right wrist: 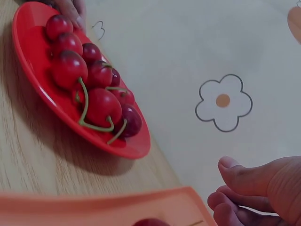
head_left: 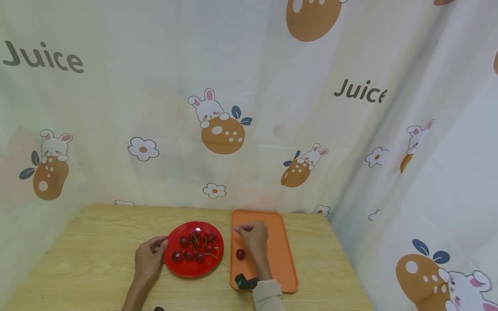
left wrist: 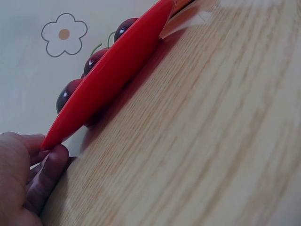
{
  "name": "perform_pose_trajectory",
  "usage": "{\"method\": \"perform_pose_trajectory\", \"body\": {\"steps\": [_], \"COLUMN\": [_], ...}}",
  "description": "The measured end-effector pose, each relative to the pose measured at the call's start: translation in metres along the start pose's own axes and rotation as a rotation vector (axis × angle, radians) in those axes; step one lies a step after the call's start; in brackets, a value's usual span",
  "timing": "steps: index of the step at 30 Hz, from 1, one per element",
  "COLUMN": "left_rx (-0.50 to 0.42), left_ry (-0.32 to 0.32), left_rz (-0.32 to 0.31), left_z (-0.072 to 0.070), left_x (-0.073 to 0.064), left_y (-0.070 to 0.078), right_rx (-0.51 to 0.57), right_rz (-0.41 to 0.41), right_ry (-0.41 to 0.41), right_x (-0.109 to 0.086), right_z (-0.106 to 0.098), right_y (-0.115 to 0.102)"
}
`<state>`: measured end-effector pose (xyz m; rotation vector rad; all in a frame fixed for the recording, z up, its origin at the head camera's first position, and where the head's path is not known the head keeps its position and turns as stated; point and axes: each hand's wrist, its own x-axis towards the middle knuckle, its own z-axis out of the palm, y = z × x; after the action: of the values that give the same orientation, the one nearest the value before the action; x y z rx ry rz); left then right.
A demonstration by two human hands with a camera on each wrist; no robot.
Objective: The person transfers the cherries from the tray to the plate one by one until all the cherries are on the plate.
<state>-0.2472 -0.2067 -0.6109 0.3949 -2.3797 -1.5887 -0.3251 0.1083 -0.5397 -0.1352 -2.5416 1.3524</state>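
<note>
My left hand [head_left: 149, 258] pinches the left rim of a red plate [head_left: 190, 271], thumb below the edge in the left wrist view. The plate bears several dark red cherries [head_left: 196, 244], some with green stems. Over an orange tray [head_left: 281, 255] is my right hand [head_left: 254, 236], its fingers loosely bent. In the right wrist view a gap shows between its thumb [right wrist: 244, 178] and the other fingers, with nothing between them. One cherry [head_left: 241, 254] lies on the tray, left of the right wrist.
Plate and tray stand side by side on a light wooden table [head_left: 105, 246]. A pale printed curtain [head_left: 167, 108] hangs behind the table and along its right side. A black device [head_left: 246, 282] is worn on the right wrist.
</note>
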Motion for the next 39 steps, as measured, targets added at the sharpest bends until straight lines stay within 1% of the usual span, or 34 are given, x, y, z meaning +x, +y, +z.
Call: {"method": "perform_pose_trajectory", "body": {"steps": [6,11,19,26,28,31,35,39], "left_rx": [0.011,0.011,0.012,0.008,0.002,-0.013,-0.023,-0.020], "left_ry": [0.001,0.011,0.017,0.015,0.017,0.022,0.022,0.008], "left_rz": [0.012,0.033,0.041,0.017,0.023,0.039,0.050,0.029], "left_z": [-0.002,-0.002,-0.001,0.001,0.001,0.001,0.000,0.000], "left_x": [-0.001,-0.001,-0.001,0.000,0.000,0.000,-0.002,-0.003], "left_y": [0.001,0.001,0.001,-0.001,-0.001,-0.001,0.000,0.000], "right_rx": [-0.012,-0.033,-0.057,-0.083,-0.068,-0.055,-0.060,-0.055], "right_rz": [0.040,0.080,0.071,0.061,0.064,0.045,0.030,0.066], "right_ry": [0.010,0.002,-0.024,-0.038,-0.042,-0.050,-0.053,-0.054], "right_x": [0.002,0.001,-0.002,-0.006,-0.007,-0.009,-0.010,-0.011], "right_z": [-0.004,-0.006,-0.006,-0.004,-0.005,-0.006,-0.006,-0.006], "right_y": [0.008,0.015,0.025,0.031,0.031,0.031,0.032,0.034]}}
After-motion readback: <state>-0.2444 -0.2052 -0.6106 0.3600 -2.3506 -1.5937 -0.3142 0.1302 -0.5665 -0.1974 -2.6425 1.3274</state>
